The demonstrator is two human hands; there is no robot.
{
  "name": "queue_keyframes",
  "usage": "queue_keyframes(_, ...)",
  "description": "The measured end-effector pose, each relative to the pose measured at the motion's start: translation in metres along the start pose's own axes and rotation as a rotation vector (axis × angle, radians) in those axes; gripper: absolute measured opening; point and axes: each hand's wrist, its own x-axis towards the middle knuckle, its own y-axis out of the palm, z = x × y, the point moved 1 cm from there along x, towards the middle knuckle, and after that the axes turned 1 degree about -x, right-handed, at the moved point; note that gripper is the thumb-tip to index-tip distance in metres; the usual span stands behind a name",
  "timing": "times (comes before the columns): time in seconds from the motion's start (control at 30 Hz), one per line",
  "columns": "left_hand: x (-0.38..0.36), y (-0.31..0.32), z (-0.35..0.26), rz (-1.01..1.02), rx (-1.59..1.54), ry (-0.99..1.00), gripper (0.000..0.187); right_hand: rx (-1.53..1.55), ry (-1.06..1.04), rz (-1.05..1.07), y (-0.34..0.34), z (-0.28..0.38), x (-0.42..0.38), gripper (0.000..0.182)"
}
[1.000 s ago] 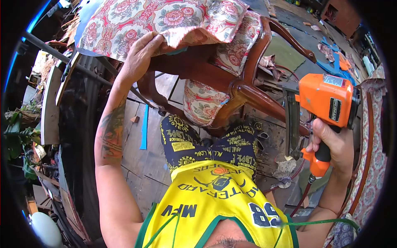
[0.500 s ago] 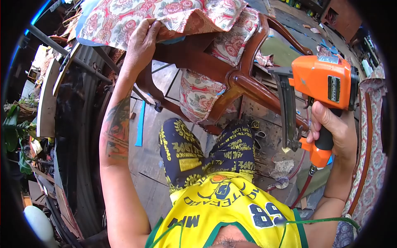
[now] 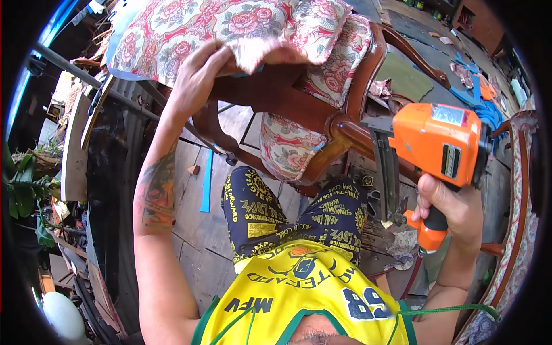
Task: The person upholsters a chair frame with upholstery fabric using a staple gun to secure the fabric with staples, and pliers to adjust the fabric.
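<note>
Floral fabric (image 3: 172,49) with red roses lies over a dark wooden chair frame (image 3: 259,89). My left hand (image 3: 201,72) pinches the near edge of that fabric, fingertips at the fold. In my right hand (image 3: 451,207) is an orange and black staple gun (image 3: 437,144), held by its handle beside the chair, its dark nose pointing down and not touching the fabric. A red hose runs from the base of the handle. More floral padding (image 3: 290,144) shows between the chair's polished wooden parts.
Wood scraps and leafy plants (image 3: 23,184) line the left side, near a metal bar (image 3: 63,63). A blue strip (image 3: 206,181) lies on the plank floor (image 3: 201,241). Another floral wooden piece (image 3: 520,201) stands at the right. Blue and fabric scraps (image 3: 483,106) lie at upper right.
The staple gun in my right hand has shifted left and slightly down. The fabric and chair appear a little lower and further right in view, with my left hand still on the edge.
</note>
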Motion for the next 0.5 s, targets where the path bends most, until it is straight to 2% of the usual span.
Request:
queue_keyframes(0.03, 0.001, -0.008, -0.008, 0.046, 0.332, 0.394, 0.034, 0.005, 0.002, -0.013, -0.001, -0.003, -0.002, 0.03)
queue_keyframes(0.07, 0.003, -0.019, -0.015, 0.229, 0.107, 0.023, 0.04, 0.011, 0.006, -0.023, 0.0, -0.007, -0.004, 0.03)
queue_keyframes(0.13, 0.004, -0.017, -0.023, 0.252, 0.039, 0.024, 0.041, 0.028, 0.023, -0.123, 0.004, -0.013, -0.009, 0.031)
queue_keyframes(0.17, 0.004, -0.013, -0.028, 0.271, 0.21, 0.252, 0.053, 0.031, 0.009, -0.15, 0.006, -0.015, -0.011, 0.032)
queue_keyframes(0.2, -0.001, -0.007, -0.042, 0.279, 0.514, 0.411, 0.069, 0.031, 0.007, -0.159, 0.009, -0.016, -0.012, 0.032)
queue_keyframes(0.3, -0.011, 0.004, -0.042, 0.327, 0.83, 0.507, 0.084, 0.067, -0.015, -0.237, 0.018, -0.021, -0.016, 0.033)
queue_keyframes(0.33, -0.011, 0.005, -0.038, 0.302, 0.797, 0.529, 0.067, 0.07, -0.013, -0.248, 0.02, -0.023, -0.015, 0.033)
queue_keyframes(0.4, -0.004, 0.002, -0.015, 0.247, 0.739, 0.764, 0.044, 0.084, 0.015, -0.262, 0.025, -0.023, -0.016, 0.033)
queue_keyframes(0.43, 0.001, 0.003, -0.008, 0.252, 0.734, 0.766, 0.044, 0.101, 0.042, -0.259, 0.028, -0.022, -0.016, 0.033)
queue_keyframes(0.5, 0.011, 0.008, 0.001, 0.079, 0.593, 0.641, 0.027, 0.095, 0.045, -0.263, 0.032, -0.026, -0.014, 0.033)
